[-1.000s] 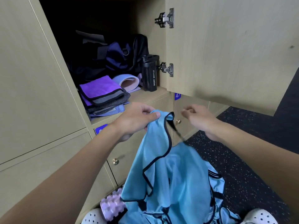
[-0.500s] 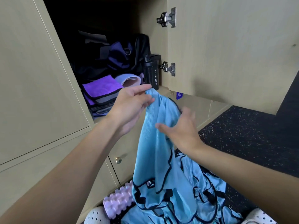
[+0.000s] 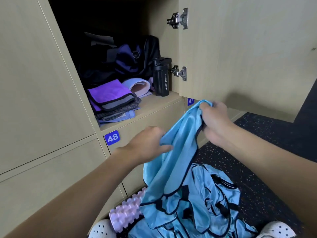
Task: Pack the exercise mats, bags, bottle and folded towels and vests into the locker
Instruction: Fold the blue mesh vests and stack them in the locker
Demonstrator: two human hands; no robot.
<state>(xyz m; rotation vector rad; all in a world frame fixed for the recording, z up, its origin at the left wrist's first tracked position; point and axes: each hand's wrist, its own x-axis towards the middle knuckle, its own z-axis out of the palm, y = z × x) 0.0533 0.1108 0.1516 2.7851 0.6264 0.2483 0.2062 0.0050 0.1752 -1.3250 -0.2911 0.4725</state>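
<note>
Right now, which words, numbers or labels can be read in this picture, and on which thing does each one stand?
"SPORT BOTTLE": white letters running up the black bottle inside the locker.
"48": blue tag on the front below that locker.
"47": second blue tag, partly hidden under the open door.
Blue vest: its dark marks are crumpled, not readable.

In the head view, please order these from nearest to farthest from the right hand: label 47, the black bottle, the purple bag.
1. Label 47, just up-left of the right hand.
2. Black bottle, right side of shelf.
3. Purple bag, behind it, deepest.
</note>
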